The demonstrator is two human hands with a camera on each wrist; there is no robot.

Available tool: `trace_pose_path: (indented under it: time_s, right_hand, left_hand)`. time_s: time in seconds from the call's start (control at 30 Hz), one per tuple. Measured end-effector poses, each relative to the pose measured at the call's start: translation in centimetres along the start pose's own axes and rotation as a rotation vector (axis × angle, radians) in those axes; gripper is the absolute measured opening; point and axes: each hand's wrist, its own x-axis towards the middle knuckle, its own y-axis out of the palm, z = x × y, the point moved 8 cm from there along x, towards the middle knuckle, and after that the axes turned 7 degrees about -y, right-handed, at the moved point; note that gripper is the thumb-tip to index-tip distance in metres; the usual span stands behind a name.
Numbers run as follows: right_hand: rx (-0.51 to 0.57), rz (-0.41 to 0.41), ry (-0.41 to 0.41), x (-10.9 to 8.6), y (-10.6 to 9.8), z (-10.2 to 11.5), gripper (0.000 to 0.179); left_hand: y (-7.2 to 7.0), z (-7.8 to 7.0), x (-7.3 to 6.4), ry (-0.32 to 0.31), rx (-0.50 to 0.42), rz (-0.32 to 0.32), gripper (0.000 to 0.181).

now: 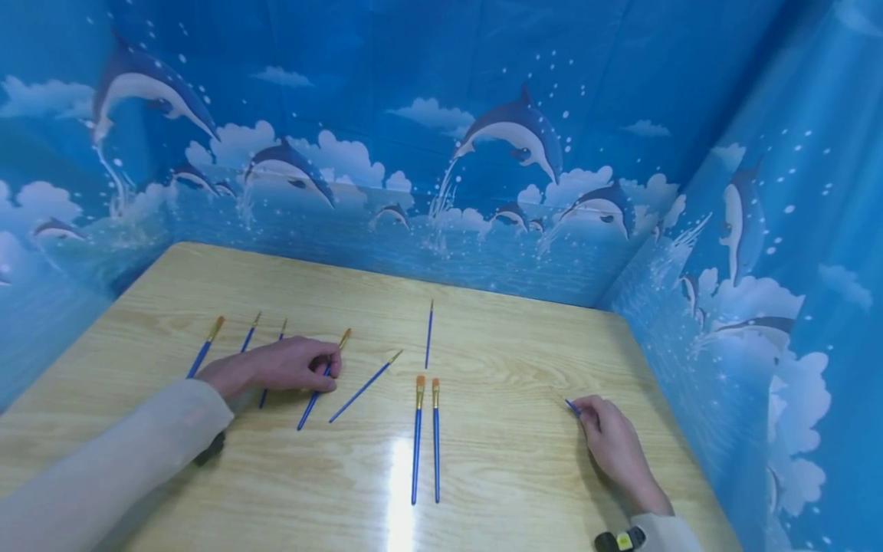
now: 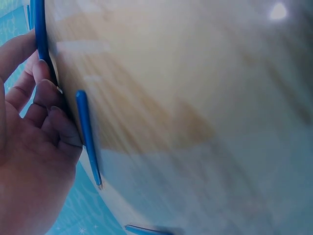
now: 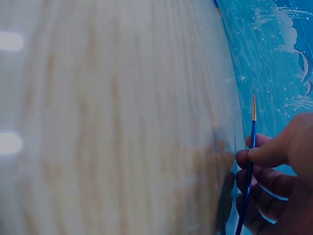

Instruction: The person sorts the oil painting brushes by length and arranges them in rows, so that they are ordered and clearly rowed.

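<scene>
My left hand [image 1: 293, 363] is over the left part of the table and pinches a blue-handled paintbrush [image 1: 308, 411] with an orange tip. In the left wrist view its thumb and fingers meet at the blue handle [image 2: 42, 29]. On the right side my right hand [image 1: 612, 443] holds a thin paintbrush [image 3: 254, 128] between thumb and fingers. Its pointed tip faces away from the hand. Just right of my left hand, another thin paintbrush [image 1: 366, 386] lies slanted. Partly covered by the left hand and arm are a fine brush [image 1: 263, 399] and a second thin brush [image 1: 248, 337].
Two flat paintbrushes [image 1: 417, 445] lie side by side at the table's middle, tips away from me. Beyond them is a thin paintbrush [image 1: 429, 337]. A wider brush [image 1: 200, 359] lies far left. Dolphin-printed blue curtains [image 1: 386, 92] surround the wooden table [image 1: 524, 345].
</scene>
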Motion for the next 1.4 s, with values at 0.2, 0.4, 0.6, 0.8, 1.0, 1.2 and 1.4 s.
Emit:
trace_pose_path:
  time_s: [0.2,0.4,0.6,0.8,1.0,1.2,1.4]
  right_hand:
    - [0.048,-0.014,-0.022,-0.1,-0.1,0.0,0.028]
    - [0.077,-0.007,0.014,0.0,0.0,0.0,0.026]
    - [0.158,-0.004,0.066,0.2,0.1,-0.3,0.024]
    - [0.193,-0.036,0.045,0.2,-0.3,-0.3,0.022]
    - [0.189,-0.045,0.049,0.2,-0.4,0.1,0.024]
    - [0.202,-0.062,0.027,0.3,-0.4,0.5,0.021]
    - [0.247,-0.043,0.013,0.6,-0.1,1.2,0.022]
  left_hand:
    - [-0.1,-0.1,-0.1,0.008,-0.002,-0.005,0.017]
    - [-0.2,-0.4,-0.3,0.024,-0.004,-0.01,0.018]
    - [-0.2,-0.3,-0.3,0.011,-0.007,-0.008,0.018]
    - [-0.3,-0.4,-0.2,0.004,-0.004,-0.003,0.017]
    - [-0.2,-0.4,-0.2,-0.017,-0.001,0.002,0.018]
    - [-0.1,-0.5,-0.3,-0.004,0.002,-0.003,0.018]
    - [-0.1,-0.6,-0.3,0.009,0.004,-0.004,0.018]
